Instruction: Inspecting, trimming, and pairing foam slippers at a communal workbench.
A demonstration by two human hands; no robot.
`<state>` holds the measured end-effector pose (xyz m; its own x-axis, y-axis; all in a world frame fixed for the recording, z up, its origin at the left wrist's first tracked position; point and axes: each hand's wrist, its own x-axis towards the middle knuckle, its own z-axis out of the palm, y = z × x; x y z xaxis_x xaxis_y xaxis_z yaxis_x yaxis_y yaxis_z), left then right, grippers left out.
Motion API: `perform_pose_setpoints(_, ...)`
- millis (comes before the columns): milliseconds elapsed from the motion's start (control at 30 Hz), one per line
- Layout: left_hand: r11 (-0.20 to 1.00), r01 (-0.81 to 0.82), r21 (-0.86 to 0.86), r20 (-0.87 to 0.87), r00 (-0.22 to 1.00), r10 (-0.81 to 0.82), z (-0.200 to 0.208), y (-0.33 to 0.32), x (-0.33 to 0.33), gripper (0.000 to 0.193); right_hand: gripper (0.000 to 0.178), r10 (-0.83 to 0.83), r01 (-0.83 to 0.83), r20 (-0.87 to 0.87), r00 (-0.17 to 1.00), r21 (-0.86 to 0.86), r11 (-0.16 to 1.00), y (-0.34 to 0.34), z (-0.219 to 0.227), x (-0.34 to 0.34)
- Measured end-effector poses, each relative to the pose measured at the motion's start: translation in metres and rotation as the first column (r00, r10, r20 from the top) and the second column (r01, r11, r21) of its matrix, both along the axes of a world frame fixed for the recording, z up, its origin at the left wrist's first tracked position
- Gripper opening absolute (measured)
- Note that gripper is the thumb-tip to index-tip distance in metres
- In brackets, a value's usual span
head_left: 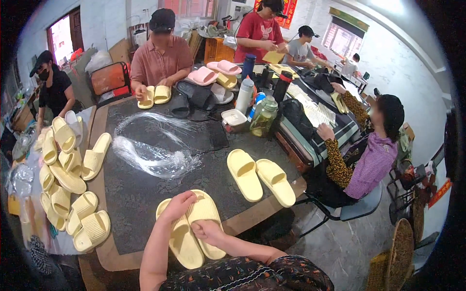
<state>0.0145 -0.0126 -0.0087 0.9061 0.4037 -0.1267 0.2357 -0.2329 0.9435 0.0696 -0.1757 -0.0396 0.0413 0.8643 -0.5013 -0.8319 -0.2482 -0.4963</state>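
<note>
From here, the dark-topped table [141, 208] carries a loose heap of pale-yellow ridged slides [68, 180] at its left, apparently left to do. A clear plastic bundle [160, 160] lies mid-table. One neat pair [241, 175] rests near the right corner, perhaps done; the front-edge pair [187, 250] seems midway, left hand [180, 206] across its straps, right hand [209, 231] curled against one, though I can't tell either's grip.

white-lidded container [234, 118] | white bottle [244, 96] | orange crate [217, 50] | woven tray [402, 247]
</note>
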Motion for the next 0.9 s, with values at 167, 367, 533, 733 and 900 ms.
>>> perform_pose_setpoints(167, 0.989, -0.063, -0.137, 0.06, 0.996, 0.071, -0.019, 0.01, -0.001, 0.025, 0.025, 0.023, -0.025, 0.066, 0.998, 0.041, 0.999, -0.001, 0.001, 0.001)
perform_pose_setpoints(367, 0.97, -0.215, -0.112, 0.092, 0.97, 0.225, -0.022, 0.009, 0.001, 0.024, 0.028, -0.021, 0.025, 0.114, 0.993, -0.039, 0.999, 0.001, 0.026, -0.001)
perform_pose_setpoints(533, 0.897, -0.358, -0.261, 0.225, 0.88, 0.417, -0.024, 0.016, -0.002, 0.023, 0.027, -0.034, 0.03, 0.129, 0.991, 0.03, 0.999, -0.006, 0.02, 0.002)
perform_pose_setpoints(733, 0.817, -0.467, -0.337, 0.232, 0.8, 0.553, -0.023, 0.016, -0.005, 0.022, 0.029, 0.022, -0.025, 0.207, 0.978, 0.012, 1.0, -0.024, 0.018, 0.006)
perform_pose_setpoints(900, 0.833, -0.466, -0.297, 0.208, 0.82, 0.533, -0.017, 0.014, -0.008, 0.021, 0.029, 0.05, -0.073, 0.435, 0.899, 0.036, 0.997, -0.043, 0.023, 0.017)
